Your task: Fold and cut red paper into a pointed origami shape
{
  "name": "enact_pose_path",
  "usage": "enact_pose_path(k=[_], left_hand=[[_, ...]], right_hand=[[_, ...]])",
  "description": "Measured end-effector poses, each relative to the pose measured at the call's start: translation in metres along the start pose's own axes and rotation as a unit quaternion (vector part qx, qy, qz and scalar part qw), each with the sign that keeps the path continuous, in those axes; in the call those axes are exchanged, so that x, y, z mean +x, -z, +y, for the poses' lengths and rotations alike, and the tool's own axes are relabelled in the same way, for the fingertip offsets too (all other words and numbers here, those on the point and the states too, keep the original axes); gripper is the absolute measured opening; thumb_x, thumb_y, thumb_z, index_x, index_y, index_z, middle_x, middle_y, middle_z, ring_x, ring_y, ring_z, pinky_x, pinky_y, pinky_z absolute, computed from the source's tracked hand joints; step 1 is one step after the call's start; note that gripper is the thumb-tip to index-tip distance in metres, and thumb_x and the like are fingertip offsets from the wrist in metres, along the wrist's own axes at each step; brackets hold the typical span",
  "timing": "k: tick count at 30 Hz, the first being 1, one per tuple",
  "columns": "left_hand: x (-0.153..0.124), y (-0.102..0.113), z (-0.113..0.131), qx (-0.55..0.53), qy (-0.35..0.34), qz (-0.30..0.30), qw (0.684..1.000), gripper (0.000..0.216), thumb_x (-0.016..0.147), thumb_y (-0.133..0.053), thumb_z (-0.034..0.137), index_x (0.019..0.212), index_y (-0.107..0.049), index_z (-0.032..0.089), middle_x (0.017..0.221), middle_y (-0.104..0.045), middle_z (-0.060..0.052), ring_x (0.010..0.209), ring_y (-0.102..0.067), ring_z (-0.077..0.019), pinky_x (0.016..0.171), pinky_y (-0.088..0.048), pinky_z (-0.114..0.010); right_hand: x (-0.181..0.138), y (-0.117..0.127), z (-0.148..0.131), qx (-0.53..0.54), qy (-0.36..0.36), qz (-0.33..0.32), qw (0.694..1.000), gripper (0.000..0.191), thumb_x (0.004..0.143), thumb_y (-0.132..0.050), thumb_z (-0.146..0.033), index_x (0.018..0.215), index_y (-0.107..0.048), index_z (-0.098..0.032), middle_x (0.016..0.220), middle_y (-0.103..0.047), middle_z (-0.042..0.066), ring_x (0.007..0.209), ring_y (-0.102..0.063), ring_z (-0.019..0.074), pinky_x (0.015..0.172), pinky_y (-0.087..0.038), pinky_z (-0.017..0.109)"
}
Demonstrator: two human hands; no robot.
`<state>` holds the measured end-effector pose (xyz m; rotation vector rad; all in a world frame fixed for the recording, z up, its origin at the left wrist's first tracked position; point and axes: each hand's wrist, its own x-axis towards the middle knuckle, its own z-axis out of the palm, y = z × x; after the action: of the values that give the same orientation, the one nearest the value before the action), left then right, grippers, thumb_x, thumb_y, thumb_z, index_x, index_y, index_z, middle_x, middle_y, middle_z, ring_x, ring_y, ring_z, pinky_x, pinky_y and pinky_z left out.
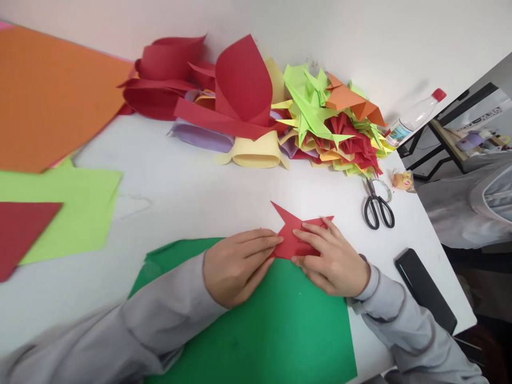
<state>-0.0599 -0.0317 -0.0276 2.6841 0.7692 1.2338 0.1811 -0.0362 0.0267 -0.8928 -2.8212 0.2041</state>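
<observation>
A piece of folded red paper (pixel 287 241) with pointed corners lies between my hands, at the far edge of a green paper sheet (pixel 256 330). My left hand (pixel 242 264) pinches its left side between fingers and thumb. On the right side, my right hand (pixel 330 256) grips the paper, fingers bent over the top and thumb at the near edge. One sharp point sticks up toward the back, and another shows beyond my right fingers. My fingertips hide part of the folds.
Folded star-like papers (pixel 320 117) and rolled red paper (pixel 244 85) are heaped against the wall. Scissors (pixel 378 205), a tape roll (pixel 383 189), a black phone (pixel 426 290) and a plastic bottle (pixel 416 117) lie rightward. Orange sheets (pixel 52 96) and lime sheets (pixel 88 213) are at left.
</observation>
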Motion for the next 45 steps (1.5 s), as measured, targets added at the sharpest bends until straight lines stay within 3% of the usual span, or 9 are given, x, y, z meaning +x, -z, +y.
enact_pose_path(k=[5,12,20,25,36,42,45], left_hand=[[0.005,0.007,0.008,0.04,-0.027,-0.003,0.999,0.024,0.084,-0.05,0.005,0.104,-0.063,0.01,0.103,-0.071,-0.013,0.1,-0.061,-0.0262,0.082,-0.055,-0.042],[0.014,0.011,0.011,0.049,-0.03,-0.101,0.993,0.024,0.087,-0.046,0.013,0.1,-0.066,0.013,0.09,-0.066,-0.01,0.082,-0.056,-0.023,0.073,-0.051,-0.04],[0.018,0.009,0.016,0.088,-0.026,-0.118,0.989,0.02,0.086,-0.049,0.016,0.092,-0.068,0.013,0.085,-0.065,-0.008,0.081,-0.057,-0.0232,0.074,-0.048,-0.042],[0.021,0.011,0.014,0.067,-0.032,-0.089,0.993,0.02,0.084,-0.048,0.01,0.085,-0.068,0.014,0.086,-0.067,-0.008,0.081,-0.059,-0.0211,0.074,-0.049,-0.039],[0.009,0.015,0.005,-0.004,-0.014,-0.066,0.998,0.028,0.081,-0.044,0.005,0.09,-0.07,0.012,0.094,-0.072,-0.011,0.088,-0.063,-0.0219,0.078,-0.053,-0.038],[0.01,0.017,0.007,-0.002,-0.021,-0.078,0.997,0.027,0.083,-0.043,0.007,0.096,-0.067,0.011,0.097,-0.071,-0.012,0.088,-0.061,-0.0231,0.079,-0.05,-0.04],[0.013,0.015,0.012,0.039,-0.014,-0.117,0.992,0.03,0.084,-0.045,0.014,0.107,-0.064,0.014,0.094,-0.067,-0.011,0.084,-0.057,-0.0235,0.073,-0.049,-0.041]], right_hand=[[0.0,-0.001,-0.001,-0.005,-0.009,0.003,1.0,0.021,0.09,-0.053,-0.03,0.101,-0.07,-0.024,0.135,-0.055,0.013,0.13,-0.042,0.0309,0.108,-0.025,0.061],[0.001,-0.001,-0.003,-0.021,-0.013,0.01,1.0,0.021,0.091,-0.053,-0.032,0.102,-0.07,-0.024,0.133,-0.056,0.013,0.128,-0.045,0.0314,0.107,-0.028,0.061],[0.003,-0.003,-0.007,-0.058,0.0,0.045,0.997,0.017,0.091,-0.056,-0.031,0.092,-0.071,-0.023,0.126,-0.061,0.012,0.12,-0.052,0.0275,0.109,-0.028,0.059],[0.001,-0.002,-0.005,-0.043,0.012,0.075,0.996,0.019,0.09,-0.055,-0.029,0.097,-0.072,-0.024,0.123,-0.064,0.008,0.113,-0.056,0.0252,0.108,-0.031,0.056],[-0.003,0.005,-0.003,-0.015,0.009,0.061,0.998,0.019,0.087,-0.055,-0.026,0.088,-0.074,-0.024,0.12,-0.067,0.003,0.109,-0.056,0.0238,0.105,-0.033,0.053],[-0.003,0.003,-0.002,-0.009,0.011,0.066,0.998,0.019,0.086,-0.055,-0.026,0.088,-0.074,-0.022,0.119,-0.068,0.004,0.11,-0.057,0.0243,0.106,-0.032,0.054],[-0.003,0.001,-0.004,-0.016,0.008,0.07,0.997,0.02,0.087,-0.054,-0.027,0.088,-0.074,-0.022,0.12,-0.067,0.005,0.112,-0.055,0.0247,0.107,-0.031,0.054]])
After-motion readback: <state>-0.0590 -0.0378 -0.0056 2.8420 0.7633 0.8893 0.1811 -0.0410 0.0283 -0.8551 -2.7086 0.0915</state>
